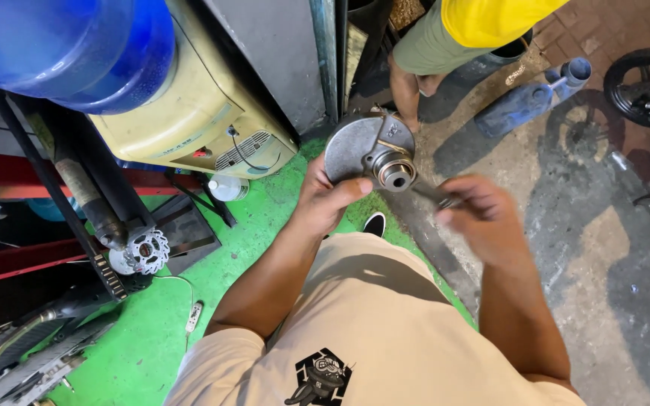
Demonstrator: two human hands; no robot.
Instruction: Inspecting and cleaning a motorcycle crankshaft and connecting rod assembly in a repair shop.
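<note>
Mid-job: round metal disc (362,154) gripped in left hand (323,197), right hand (483,218) closed on blurred thin tool (434,197) near its hub (394,170), nothing removed yet.

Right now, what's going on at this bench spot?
A person standing on a green floor holds a round grey metal disc part with a central hub in the left hand, thumb across its lower edge. The right hand grips a thin dark tool, its tip pointed at the hub; the hand is blurred. Another person in a yellow shirt stands just beyond. A blue jug lies on the concrete, and a sprocket-like disc sits at the left.
</note>
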